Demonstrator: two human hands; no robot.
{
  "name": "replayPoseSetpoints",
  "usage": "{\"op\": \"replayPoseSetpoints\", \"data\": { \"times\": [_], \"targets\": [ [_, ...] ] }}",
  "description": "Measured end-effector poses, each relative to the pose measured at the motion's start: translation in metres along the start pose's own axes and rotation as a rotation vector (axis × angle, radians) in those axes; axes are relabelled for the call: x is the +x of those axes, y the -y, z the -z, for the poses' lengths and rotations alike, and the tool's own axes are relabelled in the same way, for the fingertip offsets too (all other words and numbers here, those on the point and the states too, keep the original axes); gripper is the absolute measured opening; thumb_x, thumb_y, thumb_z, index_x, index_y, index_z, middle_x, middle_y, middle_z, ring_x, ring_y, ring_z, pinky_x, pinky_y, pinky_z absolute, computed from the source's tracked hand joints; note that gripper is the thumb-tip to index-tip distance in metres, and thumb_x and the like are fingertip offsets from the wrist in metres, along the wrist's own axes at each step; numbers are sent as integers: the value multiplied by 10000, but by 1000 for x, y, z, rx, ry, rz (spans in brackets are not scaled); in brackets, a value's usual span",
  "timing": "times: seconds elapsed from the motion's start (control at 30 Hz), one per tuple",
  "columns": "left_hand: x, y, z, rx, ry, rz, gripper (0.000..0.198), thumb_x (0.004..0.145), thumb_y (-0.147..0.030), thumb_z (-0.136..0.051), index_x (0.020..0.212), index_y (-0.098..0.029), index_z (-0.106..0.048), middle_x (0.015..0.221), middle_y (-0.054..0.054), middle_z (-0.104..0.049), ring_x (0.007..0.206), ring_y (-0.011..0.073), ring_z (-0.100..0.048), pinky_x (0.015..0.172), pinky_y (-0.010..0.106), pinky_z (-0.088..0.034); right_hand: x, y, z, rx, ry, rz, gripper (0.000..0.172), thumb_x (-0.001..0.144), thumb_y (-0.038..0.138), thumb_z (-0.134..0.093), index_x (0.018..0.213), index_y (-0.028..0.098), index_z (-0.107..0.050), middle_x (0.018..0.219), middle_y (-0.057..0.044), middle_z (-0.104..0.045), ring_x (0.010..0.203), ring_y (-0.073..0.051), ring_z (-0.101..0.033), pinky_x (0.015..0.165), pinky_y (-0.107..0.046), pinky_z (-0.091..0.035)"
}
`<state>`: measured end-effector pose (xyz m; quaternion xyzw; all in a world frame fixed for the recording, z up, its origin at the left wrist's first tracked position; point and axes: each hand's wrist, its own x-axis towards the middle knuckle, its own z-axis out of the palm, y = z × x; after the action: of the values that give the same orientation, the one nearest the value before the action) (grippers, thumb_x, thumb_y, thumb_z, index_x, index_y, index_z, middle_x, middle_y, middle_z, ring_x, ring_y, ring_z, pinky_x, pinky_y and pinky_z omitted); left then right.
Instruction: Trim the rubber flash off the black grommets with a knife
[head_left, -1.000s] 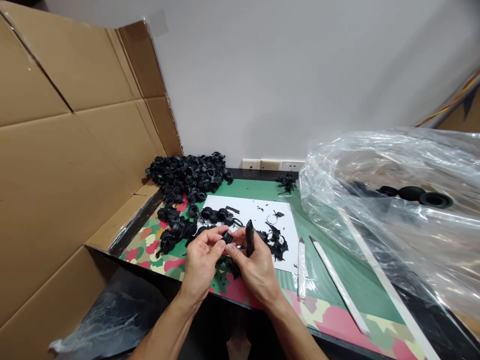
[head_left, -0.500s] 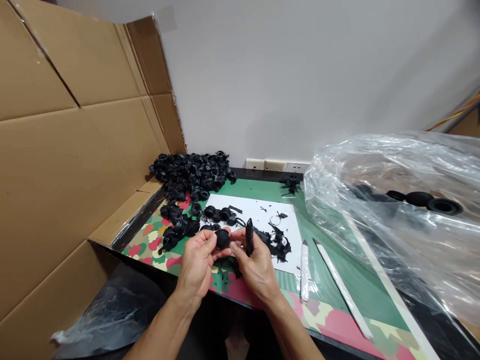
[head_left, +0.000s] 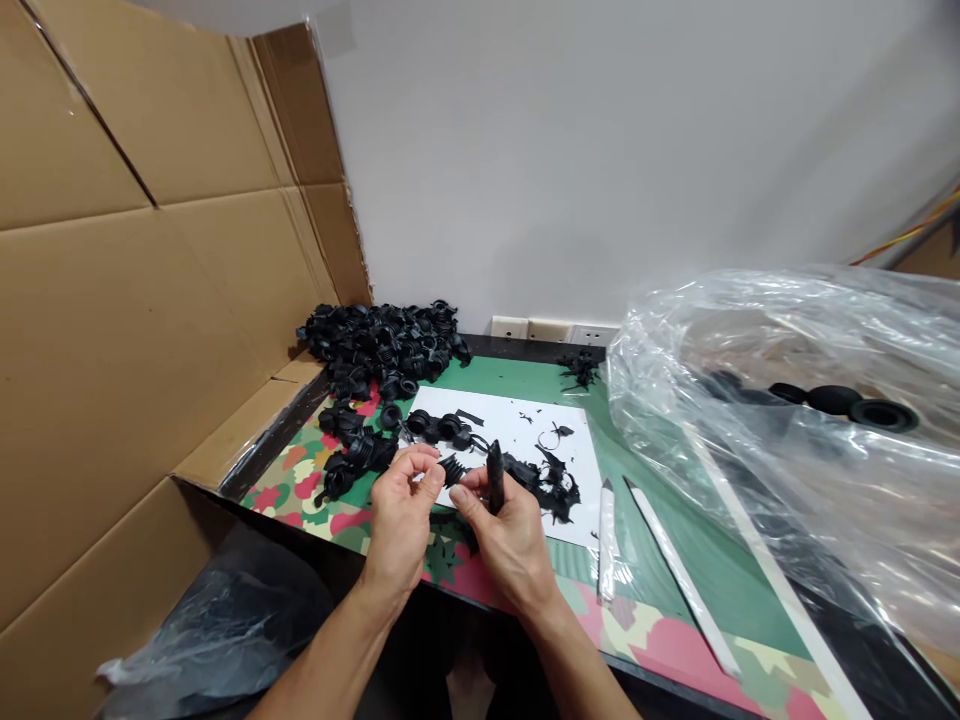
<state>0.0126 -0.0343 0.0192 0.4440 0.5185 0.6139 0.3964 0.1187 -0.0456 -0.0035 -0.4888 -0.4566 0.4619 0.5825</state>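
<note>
Pinched between the fingers of my left hand (head_left: 405, 510) is a black ribbed rubber bellows (head_left: 451, 470), tilted over the white sheet (head_left: 517, 425). Close on its right, my right hand (head_left: 510, 535) has its thumb and fingertips at the bellows' edge; whether they grip it, I cannot tell. The same hand is closed round a black stick-like tool (head_left: 495, 475), which points upward from the fist. Beyond the hands, more black rubber parts (head_left: 439, 427) lie on the sheet. Torn black scraps (head_left: 555, 490) lie to the right of my right hand.
A heap of black rubber parts (head_left: 382, 345) sits at the back left, by a cardboard wall (head_left: 150, 300). Two white sticks with dark tips (head_left: 679, 570) lie on the right. A clear plastic bag (head_left: 750, 330) holds round black pieces. Sockets (head_left: 551, 330) line the wall.
The bellows has turned in my fingers, so its ribs now show from the side. My left hand has shifted slightly to the right and up. The black tool stays in my right hand.
</note>
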Motion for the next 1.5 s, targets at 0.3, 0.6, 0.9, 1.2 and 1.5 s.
{"op": "replayPoseSetpoints", "data": {
  "times": [0.3,0.6,0.9,1.2,1.5],
  "targets": [
    [-2,2,0,30,31,25,146,649,-279,-720,592,-175,-635,712,10,-590,666,141,-497,631,248,-397,1,-9,-1,-25,-3,16,226,716,402,-634,701,186,-572,624,12,-553,567,-140,-488,560,-268,-424],
    [-1,-1,-5,-68,-16,135,188,564,-317,-778,608,-160,-685,546,-25,-544,517,94,-412,538,230,-370,0,-14,0,-155,-31,108,220,813,390,-522,705,199,-538,597,13,-535,541,-138,-469,528,-259,-395],
    [1,2,-3,-203,-15,267,142,553,-254,-752,586,-138,-678,538,-26,-516,461,58,-362,448,209,-278,-1,-14,-2,-112,-51,57,171,807,352,-500,712,211,-486,584,49,-446,516,-114,-401,498,-235,-380],
    [-1,1,-1,-272,-25,305,152,528,-244,-756,583,-129,-674,612,0,-590,458,57,-433,458,207,-332,1,-26,-6,37,-65,-30,213,802,412,-562,806,198,-557,547,58,-450,478,-118,-431,444,-228,-378],
    [-2,2,0,-175,-46,239,136,552,-225,-731,503,-138,-640,718,53,-661,520,90,-487,536,246,-393,1,-29,-5,68,-72,-23,262,797,454,-581,820,194,-561,555,62,-462,432,-98,-407,394,-216,-354]
  ]
}}
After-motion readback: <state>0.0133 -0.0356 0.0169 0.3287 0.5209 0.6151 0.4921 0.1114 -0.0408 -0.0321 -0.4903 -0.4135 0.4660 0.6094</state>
